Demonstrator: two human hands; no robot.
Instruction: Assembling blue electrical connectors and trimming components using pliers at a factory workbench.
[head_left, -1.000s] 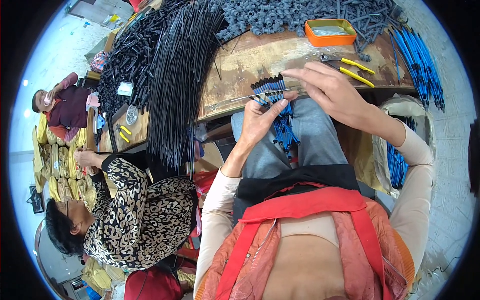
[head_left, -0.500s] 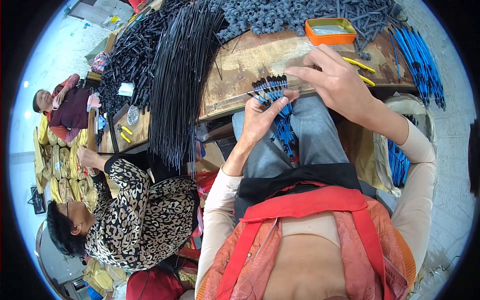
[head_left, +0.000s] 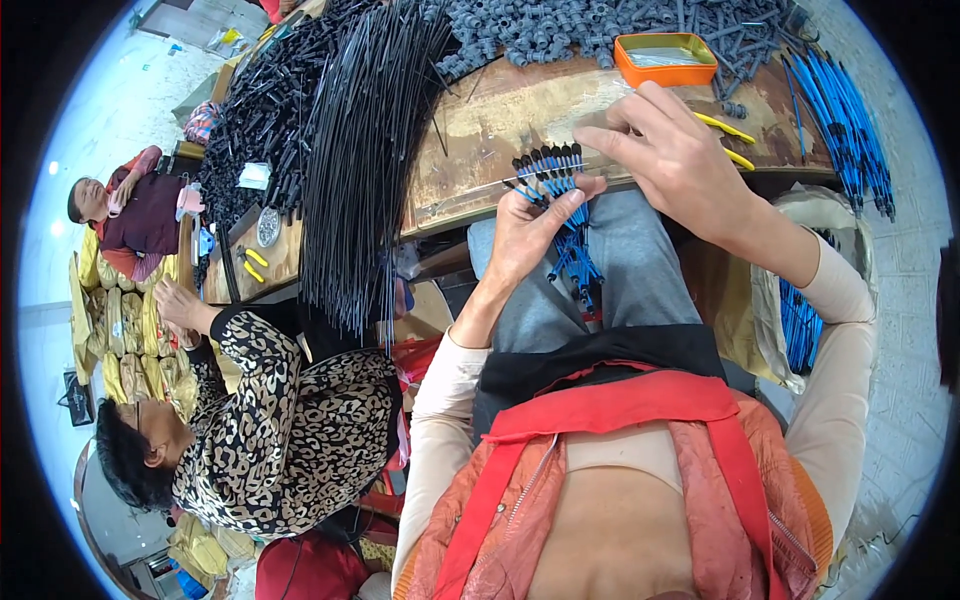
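My left hand (head_left: 530, 232) is closed round a bundle of thin blue tubes with black tips (head_left: 570, 250). The black tips stand side by side above my fingers, and the other ends hang down over my lap. Across the row, just below the tips, lies a thin straight needle-like rod (head_left: 548, 174). My right hand (head_left: 668, 145) hovers just above and right of the row, apart from the bundle. Its fingers are bent and drawn together; anything between the fingertips is too small to make out.
On the worn wooden table (head_left: 500, 130) lie long black rods (head_left: 365, 150), grey plastic fittings (head_left: 550, 30), an orange tin (head_left: 665, 60) and yellow-handled pliers (head_left: 735, 140). Blue tubes (head_left: 845, 125) rest at the right edge, above a sack (head_left: 765, 300). A co-worker (head_left: 270, 420) sits at left.
The view has shifted slightly. My left hand and the bundle sit a little further right and the row of tips looks more level; my right hand keeps nearly the same pose.
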